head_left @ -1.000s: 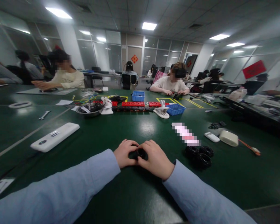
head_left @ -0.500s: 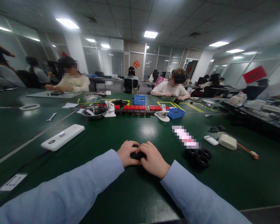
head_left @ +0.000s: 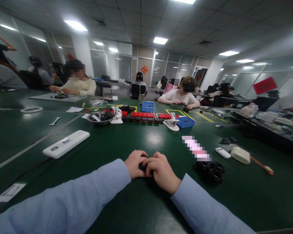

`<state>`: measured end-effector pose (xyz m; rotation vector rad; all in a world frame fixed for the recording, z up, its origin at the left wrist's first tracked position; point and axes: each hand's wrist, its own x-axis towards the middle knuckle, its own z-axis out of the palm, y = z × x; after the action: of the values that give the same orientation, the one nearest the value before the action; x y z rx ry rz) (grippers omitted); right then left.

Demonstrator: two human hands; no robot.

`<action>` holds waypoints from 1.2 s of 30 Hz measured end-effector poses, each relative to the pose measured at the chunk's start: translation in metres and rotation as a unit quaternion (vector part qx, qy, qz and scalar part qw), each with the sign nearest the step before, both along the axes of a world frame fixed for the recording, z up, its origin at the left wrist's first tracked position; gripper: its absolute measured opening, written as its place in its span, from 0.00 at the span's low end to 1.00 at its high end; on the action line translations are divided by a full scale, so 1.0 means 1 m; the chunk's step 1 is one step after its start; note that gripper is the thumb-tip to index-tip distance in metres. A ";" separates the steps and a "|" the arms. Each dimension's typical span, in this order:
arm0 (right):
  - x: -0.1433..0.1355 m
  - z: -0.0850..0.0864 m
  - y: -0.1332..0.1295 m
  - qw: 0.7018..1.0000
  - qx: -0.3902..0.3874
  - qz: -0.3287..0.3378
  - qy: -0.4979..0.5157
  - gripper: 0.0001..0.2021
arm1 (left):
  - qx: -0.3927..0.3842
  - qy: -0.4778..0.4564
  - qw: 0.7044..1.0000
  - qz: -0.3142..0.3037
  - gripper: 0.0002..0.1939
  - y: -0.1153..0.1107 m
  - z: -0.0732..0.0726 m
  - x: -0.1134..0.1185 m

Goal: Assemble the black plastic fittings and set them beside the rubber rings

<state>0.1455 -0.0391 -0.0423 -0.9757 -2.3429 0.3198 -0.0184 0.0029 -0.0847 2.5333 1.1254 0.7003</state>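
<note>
My left hand (head_left: 136,163) and my right hand (head_left: 163,171) meet just above the green table (head_left: 127,204), fingertips close together. Between them is a small black object (head_left: 143,167), mostly covered by the fingers, so its kind does not show. The left fingers and thumb curl around it from the left. From the other side, the bent fingers of my right hand press against it. Several black ring-shaped coils (head_left: 215,175) lie to the right of my right hand, apart from it.
A white power bank-like case (head_left: 66,144) with a cable lies left. Behind the hands stand red strips (head_left: 143,114), a metal bowl (head_left: 100,122), a white clamp (head_left: 172,123) and a blue tray (head_left: 186,122). A beige box (head_left: 240,155) is at right; co-workers sit across the table.
The view has tilted and shifted slightly, so the scene sits a little lower. My right fingers have shifted on the black object; both hands stay together around it.
</note>
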 end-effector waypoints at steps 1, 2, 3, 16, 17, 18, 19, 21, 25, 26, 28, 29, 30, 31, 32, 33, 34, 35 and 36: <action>0.000 -0.001 0.000 1.000 0.006 -0.001 -0.004 0.15 | -0.003 0.003 1.000 -0.001 0.19 -0.001 0.002 0.000; 0.000 -0.002 0.001 1.000 0.012 -0.003 -0.008 0.15 | -0.007 0.006 1.000 -0.004 0.19 -0.001 0.003 -0.001; 0.000 -0.002 0.001 1.000 0.019 -0.005 -0.010 0.15 | -0.011 0.008 1.000 -0.005 0.19 -0.002 0.005 -0.001; 0.008 0.011 -0.006 0.993 0.091 -0.051 0.061 0.14 | -0.012 0.008 1.000 -0.017 0.24 0.001 0.002 -0.002; 0.009 0.013 -0.007 0.992 0.084 -0.066 0.073 0.14 | -0.010 0.009 1.000 -0.021 0.24 0.001 0.002 -0.002; 0.010 0.014 -0.007 0.991 0.074 -0.083 0.079 0.13 | -0.008 0.009 1.000 -0.021 0.25 0.001 0.001 -0.003; 0.010 0.015 -0.006 0.990 0.064 -0.101 0.078 0.12 | -0.006 0.009 1.000 -0.020 0.25 0.001 0.001 -0.003; 0.010 0.016 -0.006 0.988 0.044 -0.132 0.060 0.11 | -0.003 0.010 1.000 -0.013 0.25 0.002 0.000 -0.002; 0.007 0.015 -0.008 0.989 0.009 -0.145 -0.005 0.15 | 0.001 0.005 1.000 -0.012 0.25 0.003 -0.003 -0.001; 0.007 0.015 -0.008 0.990 0.003 -0.142 -0.016 0.15 | 0.001 0.005 1.000 -0.013 0.24 0.003 -0.004 -0.001; 0.006 0.016 -0.009 0.990 -0.004 -0.140 -0.029 0.17 | 0.002 0.005 1.000 -0.011 0.23 0.004 -0.005 -0.001; 0.006 0.016 -0.009 0.989 -0.005 -0.144 -0.032 0.18 | 0.002 0.006 1.000 -0.010 0.23 0.004 -0.005 -0.001; 0.006 0.017 -0.009 0.988 -0.006 -0.151 -0.033 0.20 | 0.001 0.007 1.000 -0.010 0.22 0.004 -0.005 -0.001; 0.006 0.017 -0.009 0.987 -0.006 -0.159 -0.034 0.21 | 0.000 0.008 1.000 -0.011 0.22 0.004 -0.005 0.000; 0.006 0.017 -0.008 0.985 -0.006 -0.166 -0.037 0.20 | -0.001 0.008 1.000 -0.012 0.22 0.003 -0.005 0.000; 0.007 0.018 -0.008 0.985 -0.009 -0.170 -0.041 0.18 | -0.001 0.006 1.000 -0.011 0.22 0.003 -0.004 0.000; 0.007 0.018 -0.007 0.984 -0.012 -0.171 -0.045 0.15 | -0.001 0.004 1.000 -0.009 0.22 0.003 -0.004 0.000; 0.007 0.018 -0.007 0.985 -0.015 -0.167 -0.049 0.12 | -0.001 0.002 1.000 -0.007 0.23 0.002 -0.003 0.000; 0.007 0.018 -0.006 0.985 -0.018 -0.162 -0.053 0.09 | -0.001 0.000 1.000 -0.005 0.23 0.002 -0.003 0.001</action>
<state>0.1521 -0.0454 -0.0241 -1.3975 -2.2276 0.1865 -0.0177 0.0050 -0.0873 2.5359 1.1118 0.6961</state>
